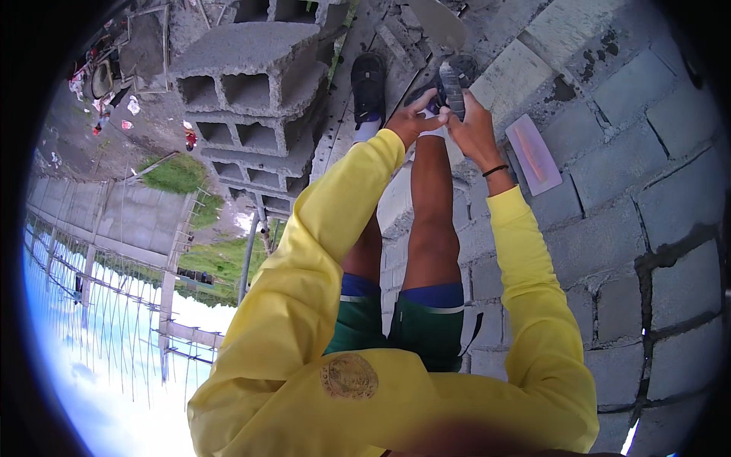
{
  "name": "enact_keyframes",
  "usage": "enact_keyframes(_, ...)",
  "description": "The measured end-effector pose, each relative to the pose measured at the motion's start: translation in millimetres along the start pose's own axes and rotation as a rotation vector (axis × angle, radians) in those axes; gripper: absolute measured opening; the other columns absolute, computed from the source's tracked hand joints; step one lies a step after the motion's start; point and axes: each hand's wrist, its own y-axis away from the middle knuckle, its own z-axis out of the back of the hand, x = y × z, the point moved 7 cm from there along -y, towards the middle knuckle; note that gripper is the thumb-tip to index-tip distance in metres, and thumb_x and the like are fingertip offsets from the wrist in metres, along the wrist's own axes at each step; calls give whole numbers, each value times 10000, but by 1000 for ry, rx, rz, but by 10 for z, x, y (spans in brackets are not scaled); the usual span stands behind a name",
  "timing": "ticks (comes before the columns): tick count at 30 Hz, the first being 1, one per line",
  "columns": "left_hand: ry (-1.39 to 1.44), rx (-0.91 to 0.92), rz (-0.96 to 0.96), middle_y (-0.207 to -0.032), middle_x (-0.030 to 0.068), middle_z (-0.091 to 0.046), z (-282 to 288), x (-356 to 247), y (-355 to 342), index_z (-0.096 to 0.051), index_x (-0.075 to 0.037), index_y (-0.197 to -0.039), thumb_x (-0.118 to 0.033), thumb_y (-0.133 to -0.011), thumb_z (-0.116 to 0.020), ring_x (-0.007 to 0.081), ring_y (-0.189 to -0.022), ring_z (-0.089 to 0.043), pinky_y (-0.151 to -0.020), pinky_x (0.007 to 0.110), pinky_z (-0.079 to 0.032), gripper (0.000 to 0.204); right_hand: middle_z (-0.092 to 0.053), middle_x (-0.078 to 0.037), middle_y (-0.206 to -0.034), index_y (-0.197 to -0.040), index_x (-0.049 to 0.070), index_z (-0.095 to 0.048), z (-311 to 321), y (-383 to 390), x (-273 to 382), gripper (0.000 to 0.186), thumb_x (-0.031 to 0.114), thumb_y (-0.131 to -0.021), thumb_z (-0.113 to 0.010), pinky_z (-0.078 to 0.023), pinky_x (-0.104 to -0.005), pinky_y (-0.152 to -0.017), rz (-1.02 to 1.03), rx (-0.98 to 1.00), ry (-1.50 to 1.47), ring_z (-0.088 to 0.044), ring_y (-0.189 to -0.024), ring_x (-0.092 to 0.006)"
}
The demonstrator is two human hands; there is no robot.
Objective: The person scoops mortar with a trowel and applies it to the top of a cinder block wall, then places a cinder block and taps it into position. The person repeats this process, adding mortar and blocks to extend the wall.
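My right hand grips an elongated, dark grey object, mottled with lighter grey, that I cannot make out clearly. My left hand is beside it, thumb and forefinger apart and reaching toward it. Behind both hands is my right shoe, mostly hidden. My left shoe is dark, with a white sock. A grey flat blade lies above the hands. To the right of my right hand, a pale pink rectangular float with an orange strip rests on the blocks.
Stacked hollow concrete blocks stand close on the left. Grey block masonry fills the right side. Beyond the left edge are lower ground with debris, grass, a concrete slab, vertical rebar and a grey pole.
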Motion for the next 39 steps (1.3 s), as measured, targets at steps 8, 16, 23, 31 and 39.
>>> enact_keyframes(8, 86, -286, 62, -1441, 88, -600, 933, -4, -601, -536, -175, -1509, -389, -990, -645, 254, -1260, -609, -1101, 444, -418, 572, -701, -258, -773, -1240, 2, -571, 1251, -1288, 552, 487, 440, -1029, -560, -556, -530, -649, 720, -307, 646, -691, -709, -471)
enact_keyframes(16, 105, -354, 20, -1348, 74, -666, 1241, -433, -1023, -624, -127, -1416, -305, -957, -706, 263, -1237, -629, -1093, 437, -431, 500, -705, -286, -834, -1252, 21, -585, 1171, -1766, -137, 506, 477, -1040, -529, -563, -542, -698, 342, -64, 936, -703, -785, -472)
enact_keyframes(23, -1148, -872, -921, -1190, 146, -702, 1078, -2024, -1529, -677, -185, -1269, -233, -749, -817, 306, -1133, -667, -979, 437, -521, 540, -679, -182, -733, -1029, -8, -637, 1381, -1275, -326, 519, 496, -1055, -517, -536, -450, -595, 312, -341, 269, -681, -643, -374)
enact_keyframes(31, -1574, -501, -434, -1040, 189, -720, 1210, -2122, -2738, -700, -115, -1124, -262, -711, -783, 387, -1075, -672, -952, 469, -541, 446, -497, -5, -646, -950, 46, -538, 151, -613, -1265, 457, 488, -1063, -534, -402, -252, -443, -70, -305, -689, -501, -493, -78)
enact_keyframes(39, -17, -108, 289, -1168, 87, -690, 1268, -1441, -2376, -649, -102, -1124, -201, -739, -713, 296, -1054, -659, -987, 467, -514, 403, -487, -20, -669, -1022, 32, -551, -360, -95, -1340, 508, 538, -1055, -517, -388, -255, -456, -273, -339, -953, -482, -493, -108)
